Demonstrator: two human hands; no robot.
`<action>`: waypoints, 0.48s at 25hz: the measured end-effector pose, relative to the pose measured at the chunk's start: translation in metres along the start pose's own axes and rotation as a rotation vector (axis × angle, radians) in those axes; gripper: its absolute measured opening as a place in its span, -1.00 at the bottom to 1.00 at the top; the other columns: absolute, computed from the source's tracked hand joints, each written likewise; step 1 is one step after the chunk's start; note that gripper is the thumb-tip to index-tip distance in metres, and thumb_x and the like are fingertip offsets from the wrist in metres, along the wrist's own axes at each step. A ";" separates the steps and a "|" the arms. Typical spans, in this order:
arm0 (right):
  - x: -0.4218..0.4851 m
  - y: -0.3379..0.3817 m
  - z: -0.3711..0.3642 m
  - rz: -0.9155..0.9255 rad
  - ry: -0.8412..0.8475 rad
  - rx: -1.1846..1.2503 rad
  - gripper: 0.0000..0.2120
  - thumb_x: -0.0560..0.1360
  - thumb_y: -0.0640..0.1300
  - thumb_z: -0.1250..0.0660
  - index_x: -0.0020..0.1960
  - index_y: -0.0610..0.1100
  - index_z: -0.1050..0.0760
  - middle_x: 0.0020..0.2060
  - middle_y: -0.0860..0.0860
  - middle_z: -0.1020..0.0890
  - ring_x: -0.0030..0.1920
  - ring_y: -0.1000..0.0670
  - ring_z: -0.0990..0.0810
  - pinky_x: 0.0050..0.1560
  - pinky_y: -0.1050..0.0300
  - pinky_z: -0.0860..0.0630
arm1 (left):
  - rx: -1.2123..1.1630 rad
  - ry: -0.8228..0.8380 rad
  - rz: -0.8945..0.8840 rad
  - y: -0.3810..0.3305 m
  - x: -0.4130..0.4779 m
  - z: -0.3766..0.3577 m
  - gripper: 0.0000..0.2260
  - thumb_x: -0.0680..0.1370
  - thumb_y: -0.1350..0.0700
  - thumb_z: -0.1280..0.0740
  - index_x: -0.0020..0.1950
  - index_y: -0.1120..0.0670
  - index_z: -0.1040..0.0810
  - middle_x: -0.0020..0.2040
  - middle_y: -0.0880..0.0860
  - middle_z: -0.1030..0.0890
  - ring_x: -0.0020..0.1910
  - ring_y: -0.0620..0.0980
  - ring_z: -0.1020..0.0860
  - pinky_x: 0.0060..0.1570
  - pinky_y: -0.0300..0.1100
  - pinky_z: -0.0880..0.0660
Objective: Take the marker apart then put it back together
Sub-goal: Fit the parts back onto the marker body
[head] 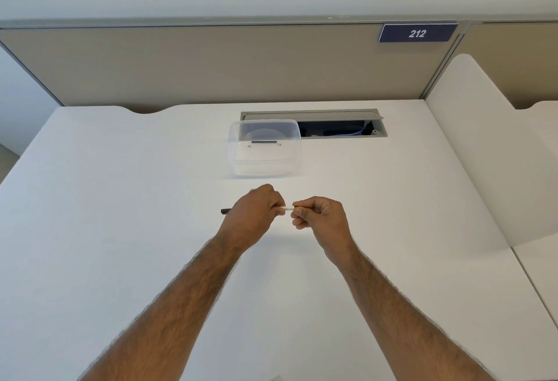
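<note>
Spanning both closed grips above the bench (120, 199), the marker (288, 208) protrudes at 9 o'clock from the left hand (256, 210), right hand (321, 217) clamping its opposite end.

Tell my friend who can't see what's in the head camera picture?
Two hands, left hand and right hand, hold a thin marker sideways over a white desk. Behind them sits a clear plastic box.

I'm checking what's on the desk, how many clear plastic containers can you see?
1. The clear plastic container sits on the white desk beyond both hands, in front of the open cable hatch. None other shows.
</note>
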State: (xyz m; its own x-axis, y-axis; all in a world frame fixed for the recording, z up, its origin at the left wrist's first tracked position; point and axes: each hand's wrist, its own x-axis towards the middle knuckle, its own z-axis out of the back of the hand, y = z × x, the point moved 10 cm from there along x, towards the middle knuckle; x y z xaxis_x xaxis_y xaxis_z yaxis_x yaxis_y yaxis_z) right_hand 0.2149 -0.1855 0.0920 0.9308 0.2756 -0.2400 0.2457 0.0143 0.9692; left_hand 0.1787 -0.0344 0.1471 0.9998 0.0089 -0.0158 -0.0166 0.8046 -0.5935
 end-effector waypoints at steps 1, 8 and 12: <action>0.000 0.000 0.000 0.000 -0.016 0.009 -0.87 0.50 -0.43 -0.39 -0.08 -0.29 -0.69 -0.32 -0.14 -0.71 -0.37 -0.03 -0.66 -0.28 0.15 -0.63 | -0.011 -0.033 -0.009 0.000 -0.001 0.003 -0.95 0.59 0.11 -0.40 0.00 0.04 -0.65 -0.07 -0.08 -0.54 -0.03 -0.04 -0.49 -0.04 -0.13 -0.44; -0.001 -0.001 0.015 0.017 -0.173 0.086 -0.88 0.51 -0.42 -0.39 -0.03 -0.29 -0.68 -0.30 -0.14 -0.71 -0.35 -0.02 -0.66 -0.26 0.16 -0.63 | -0.613 -0.471 0.533 0.050 -0.041 0.002 -0.63 0.55 -0.20 -0.40 -0.27 0.06 -0.52 -0.30 -0.06 -0.57 -0.40 -0.11 -0.48 -0.31 -0.17 -0.40; -0.004 -0.004 0.009 0.016 -0.162 0.089 -0.87 0.50 -0.40 -0.40 -0.05 -0.24 -0.69 -0.31 -0.12 -0.71 -0.34 -0.03 -0.67 -0.24 0.15 -0.64 | -1.224 -0.387 0.765 0.065 -0.057 -0.049 -0.70 0.57 -0.09 -0.45 0.01 0.16 -0.68 -0.12 0.07 -0.70 -0.29 -0.04 -0.66 -0.28 -0.19 -0.59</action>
State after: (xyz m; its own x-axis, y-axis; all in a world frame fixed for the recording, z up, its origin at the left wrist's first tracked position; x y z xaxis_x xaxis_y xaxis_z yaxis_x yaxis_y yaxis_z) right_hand 0.2123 -0.1951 0.0891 0.9644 0.1161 -0.2376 0.2472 -0.0760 0.9660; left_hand 0.1205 -0.0117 0.0696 0.6832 0.4981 -0.5340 -0.3234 -0.4493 -0.8328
